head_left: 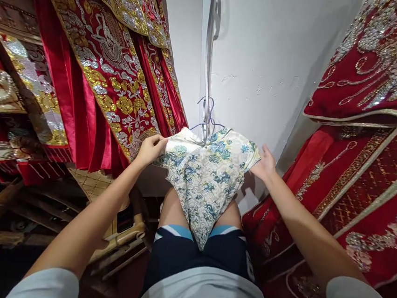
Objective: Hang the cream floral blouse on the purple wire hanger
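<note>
A cream garment with blue and green flowers point(205, 173) hangs spread out on a thin purple hanger point(209, 117) in the middle of the view. My left hand point(151, 149) pinches the end of its left sleeve between thumb and fingers. At the right sleeve, my right hand point(264, 164) has its fingertips partly raised, while its thumb side meets the cloth edge and is partly hidden by it. The garment narrows to a point low down, over my thighs.
Red embroidered garments with gold and silver hang on the left point(112, 61) and on the right point(367, 151). Behind the hanger are a white wall point(263, 57) and a pale metal pole point(209, 42). A bamboo seat point(123, 238) stands at the lower left, with a dark phone on it.
</note>
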`<state>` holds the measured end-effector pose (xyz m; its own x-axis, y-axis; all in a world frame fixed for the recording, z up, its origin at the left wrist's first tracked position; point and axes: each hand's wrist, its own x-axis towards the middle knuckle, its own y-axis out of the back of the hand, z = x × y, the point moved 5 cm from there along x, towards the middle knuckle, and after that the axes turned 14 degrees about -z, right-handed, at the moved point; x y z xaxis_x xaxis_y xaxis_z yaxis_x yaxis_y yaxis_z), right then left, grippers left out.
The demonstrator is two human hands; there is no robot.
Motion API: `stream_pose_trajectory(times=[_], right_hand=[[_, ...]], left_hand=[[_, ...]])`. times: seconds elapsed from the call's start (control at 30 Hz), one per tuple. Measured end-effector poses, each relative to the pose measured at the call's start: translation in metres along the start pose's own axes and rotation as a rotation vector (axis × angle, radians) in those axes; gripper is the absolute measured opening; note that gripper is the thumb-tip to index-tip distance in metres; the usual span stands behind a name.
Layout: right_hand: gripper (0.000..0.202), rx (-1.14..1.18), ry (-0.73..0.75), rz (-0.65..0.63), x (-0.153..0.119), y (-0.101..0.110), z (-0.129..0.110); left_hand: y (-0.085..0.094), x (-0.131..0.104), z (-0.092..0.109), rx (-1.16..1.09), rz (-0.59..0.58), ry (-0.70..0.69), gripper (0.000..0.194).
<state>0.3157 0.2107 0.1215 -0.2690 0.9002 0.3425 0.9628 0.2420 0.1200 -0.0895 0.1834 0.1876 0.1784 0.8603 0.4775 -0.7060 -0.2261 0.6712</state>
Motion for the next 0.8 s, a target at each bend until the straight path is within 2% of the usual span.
stream_pose_trajectory(times=[0.07, 0.13, 0.2, 0.27, 0.33, 0.43, 0.53, 0.67, 0.73, 0.8], right_hand=[[0.065, 0.062, -0.006, 0.01, 0.004, 0.006, -0.006], [0.052, 0.1, 0.021, 0.047, 0.01, 0.013, -0.017], [0.046, 0.126, 0.057, 0.099, 0.016, 0.017, -0.029], [0.046, 0.136, 0.074, 0.149, 0.019, 0.02, -0.039], [0.048, 0.132, 0.072, 0.176, 0.013, 0.02, -0.044], [0.049, 0.137, 0.022, 0.127, -0.012, 0.012, -0.041], [0.047, 0.193, -0.052, -0.036, -0.047, -0.006, -0.036], [0.051, 0.331, -0.118, -0.375, -0.078, -0.054, -0.036], [0.047, 0.347, -0.124, -0.442, -0.079, -0.082, -0.037], [0.039, 0.296, -0.118, -0.414, -0.072, -0.105, -0.036]], left_hand=[[-0.001, 0.0, -0.003, -0.024, 0.051, 0.009, 0.036], [0.002, 0.005, 0.004, -0.044, 0.13, 0.01, 0.035], [0.008, 0.013, 0.02, -0.039, 0.22, -0.009, 0.033], [0.016, 0.023, 0.042, -0.005, 0.258, -0.046, 0.03], [0.018, 0.033, 0.066, 0.068, 0.2, -0.082, 0.026], [0.012, 0.042, 0.092, 0.283, 0.054, -0.147, 0.022], [-0.007, 0.037, 0.099, 0.477, -0.037, -0.248, 0.019], [-0.042, 0.02, 0.084, 0.522, -0.07, -0.262, 0.011], [-0.059, 0.011, 0.076, 0.505, -0.068, -0.264, 0.012], [-0.072, 0.005, 0.072, 0.428, -0.058, -0.295, 0.015]])
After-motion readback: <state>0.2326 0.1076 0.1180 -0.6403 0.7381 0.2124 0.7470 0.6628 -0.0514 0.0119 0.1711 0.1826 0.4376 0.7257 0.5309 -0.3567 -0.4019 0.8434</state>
